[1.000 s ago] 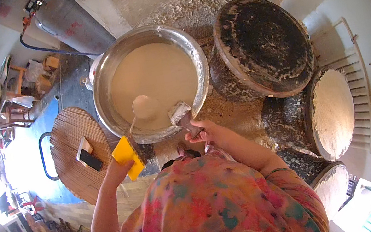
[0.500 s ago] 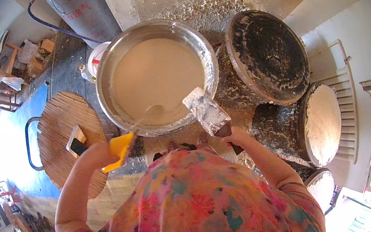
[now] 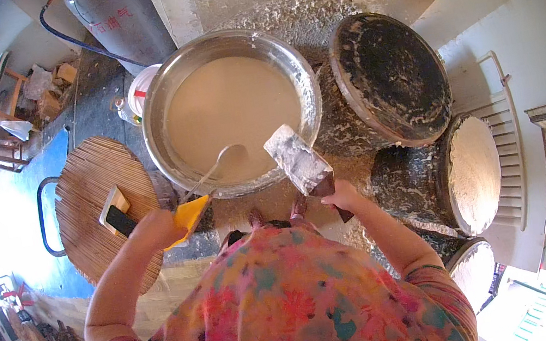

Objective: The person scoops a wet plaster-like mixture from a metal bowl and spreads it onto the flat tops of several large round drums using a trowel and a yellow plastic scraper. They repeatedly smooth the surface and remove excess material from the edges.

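My left hand is closed at the near left of a wide metal basin. In it are a yellow sheet-like scraper and the handle of a long ladle. The ladle's bowl shows over pale, smooth batter in the basin. On the other side, my right hand grips the dark handle of a flat, batter-caked paddle. The paddle's broad end points up and left, over the basin's near right rim. Fingers of the left hand are partly hidden behind the wrist.
A round slatted wooden board lies at left, bearing a small tray with a dark object. Behind the basin stand a grey gas cylinder and a white tub. Crusted round drums crowd the right, beside a radiator.
The ladle has come up and right, with more of its bowl and handle showing. The yellow scraper has shifted slightly right and down. My right hand and the paddle have moved slightly left.
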The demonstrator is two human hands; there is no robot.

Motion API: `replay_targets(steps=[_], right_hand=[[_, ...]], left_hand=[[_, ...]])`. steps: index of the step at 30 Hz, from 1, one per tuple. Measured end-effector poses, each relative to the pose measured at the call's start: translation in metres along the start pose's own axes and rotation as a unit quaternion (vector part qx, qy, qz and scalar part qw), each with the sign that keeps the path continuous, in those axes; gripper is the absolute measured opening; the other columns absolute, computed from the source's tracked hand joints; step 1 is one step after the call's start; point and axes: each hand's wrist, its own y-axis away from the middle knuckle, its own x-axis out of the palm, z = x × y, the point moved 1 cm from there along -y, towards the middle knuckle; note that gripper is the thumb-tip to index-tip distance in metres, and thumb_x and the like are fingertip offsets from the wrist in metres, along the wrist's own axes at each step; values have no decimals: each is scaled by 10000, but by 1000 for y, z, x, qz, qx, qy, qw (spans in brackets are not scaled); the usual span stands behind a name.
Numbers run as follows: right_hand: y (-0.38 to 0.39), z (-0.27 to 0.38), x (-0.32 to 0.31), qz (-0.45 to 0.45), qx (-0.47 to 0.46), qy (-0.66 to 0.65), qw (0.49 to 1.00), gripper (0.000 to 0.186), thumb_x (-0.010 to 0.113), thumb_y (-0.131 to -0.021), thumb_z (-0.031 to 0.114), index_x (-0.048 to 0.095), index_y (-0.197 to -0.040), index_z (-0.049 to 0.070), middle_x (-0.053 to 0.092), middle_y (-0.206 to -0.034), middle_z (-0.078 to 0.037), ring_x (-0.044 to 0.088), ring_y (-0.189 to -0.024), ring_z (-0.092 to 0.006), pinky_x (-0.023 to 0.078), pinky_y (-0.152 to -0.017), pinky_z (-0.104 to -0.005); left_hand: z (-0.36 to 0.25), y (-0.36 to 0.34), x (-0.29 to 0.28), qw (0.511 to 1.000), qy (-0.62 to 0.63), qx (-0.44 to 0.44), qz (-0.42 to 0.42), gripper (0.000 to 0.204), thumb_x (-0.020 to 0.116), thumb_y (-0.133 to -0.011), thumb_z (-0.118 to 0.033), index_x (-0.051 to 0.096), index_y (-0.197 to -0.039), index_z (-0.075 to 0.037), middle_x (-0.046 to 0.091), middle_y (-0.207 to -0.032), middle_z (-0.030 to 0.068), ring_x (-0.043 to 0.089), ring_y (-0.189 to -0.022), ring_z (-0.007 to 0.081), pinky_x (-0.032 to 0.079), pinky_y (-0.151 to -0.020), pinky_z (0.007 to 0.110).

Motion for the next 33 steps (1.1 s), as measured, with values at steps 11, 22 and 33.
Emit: replay_targets(steps=[11,22,33], right_hand=[[-78,13,11,55,32,-89,994,132,657,-676,61,539,-628,25,544,-533,-61,521,-445,-162,388,-428,-298],[-23,22,28,165,90,-328,926,139,664,-698,104,544,-667,40,543,-567,-44,519,-477,-140,410,-454,-284],[-7,-2,38,-28,-6,-159,987,237,687,-649,228,590,-714,23,603,-623,-83,590,-553,-169,456,-532,-326]], left_hand=[[-1,-83,104,822,548,60,142,221,626,-749,-238,584,-895,-78,536,-640,-14,406,-445,62,301,-377,205],[-39,-80,165,533,830,84,141,373,528,-824,-231,459,-1122,-17,541,-1066,95,528,-953,232,411,-833,356],[-39,-56,83,632,770,80,-41,345,609,-760,-186,470,-1059,-86,519,-837,9,434,-597,104,323,-479,229]])
